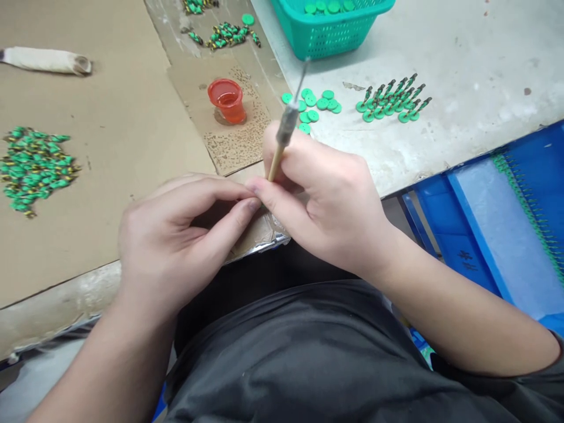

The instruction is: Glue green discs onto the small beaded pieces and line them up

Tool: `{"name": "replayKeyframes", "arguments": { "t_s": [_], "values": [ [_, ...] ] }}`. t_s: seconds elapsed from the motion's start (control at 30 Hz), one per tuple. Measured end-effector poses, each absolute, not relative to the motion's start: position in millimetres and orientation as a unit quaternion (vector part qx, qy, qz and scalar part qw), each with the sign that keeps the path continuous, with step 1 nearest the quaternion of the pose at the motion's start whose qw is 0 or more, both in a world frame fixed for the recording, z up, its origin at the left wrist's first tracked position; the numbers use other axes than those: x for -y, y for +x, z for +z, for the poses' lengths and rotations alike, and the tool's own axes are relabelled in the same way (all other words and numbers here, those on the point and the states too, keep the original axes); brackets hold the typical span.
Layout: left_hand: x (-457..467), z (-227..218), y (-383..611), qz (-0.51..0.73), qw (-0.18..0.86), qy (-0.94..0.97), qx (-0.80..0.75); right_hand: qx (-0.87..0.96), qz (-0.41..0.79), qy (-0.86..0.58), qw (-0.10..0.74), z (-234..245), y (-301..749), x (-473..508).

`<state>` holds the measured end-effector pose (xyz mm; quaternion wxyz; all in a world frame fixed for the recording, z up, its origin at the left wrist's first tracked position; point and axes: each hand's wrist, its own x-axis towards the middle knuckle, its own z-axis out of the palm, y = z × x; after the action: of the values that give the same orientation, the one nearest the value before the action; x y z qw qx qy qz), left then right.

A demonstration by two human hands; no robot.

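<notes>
Gripping a thin brush (285, 130) upright, the right hand (328, 202) is clamping its fingers on the wooden handle at the table edge. The left hand (176, 241) is pinching fingertips together against the right's; whatever sits between them is hidden. Red cup (228, 100) and loose green discs (315, 104) are lying just beyond.

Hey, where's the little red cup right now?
In the head view, the red cup stands on the brown cardboard, up and left of the right hand holding the brush, just left of the loose green discs.
</notes>
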<state>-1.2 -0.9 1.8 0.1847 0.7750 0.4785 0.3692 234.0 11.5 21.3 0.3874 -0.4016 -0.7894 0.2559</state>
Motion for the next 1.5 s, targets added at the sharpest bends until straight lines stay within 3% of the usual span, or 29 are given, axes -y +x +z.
{"name": "replayKeyframes", "arguments": {
  "t_s": [0.23,0.47,0.8,1.07,1.5],
  "values": [
    [0,2,-3,0.374,0.172,0.774,-0.480,0.794,0.251,-0.426,0.354,22,224,-14],
    [-6,8,-1,0.356,0.208,0.787,-0.460,0.766,0.212,-0.435,0.423,17,242,-18],
    [-5,4,-6,0.298,0.088,0.818,-0.484,0.811,0.261,-0.431,0.298,15,260,-20],
    [-8,1,-3,0.301,0.072,0.840,-0.445,0.811,0.271,-0.344,0.388,5,249,-27],
    [-7,-1,-2,0.312,0.092,0.830,-0.454,0.832,0.273,-0.334,0.350,3,242,-31]
  ]
}}
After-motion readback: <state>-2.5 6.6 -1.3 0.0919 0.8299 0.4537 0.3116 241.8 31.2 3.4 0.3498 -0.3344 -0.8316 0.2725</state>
